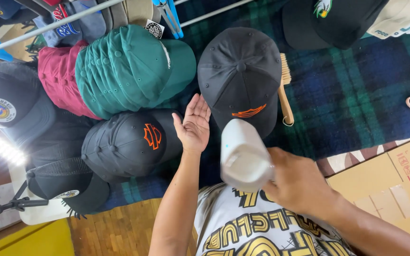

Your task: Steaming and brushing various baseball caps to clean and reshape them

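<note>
My right hand (300, 182) grips a white bottle-like container (244, 155), blurred and tilted with its top toward the caps. Just left of it, my left hand (194, 124) is held open, palm up, with nothing in it. Beyond both hands a black cap with an orange emblem (239, 76) lies on the dark green and blue plaid blanket (352, 95). A second black cap with an orange emblem (129, 142) sits to the left of my left hand.
A stack of green caps (129, 68) and a maroon cap (58, 78) lie at the back left, with several dark caps around them. A wooden brush (285, 90) rests beside the black cap. Flattened cardboard (395, 180) lies at the right. Wooden floor (115, 227) shows below.
</note>
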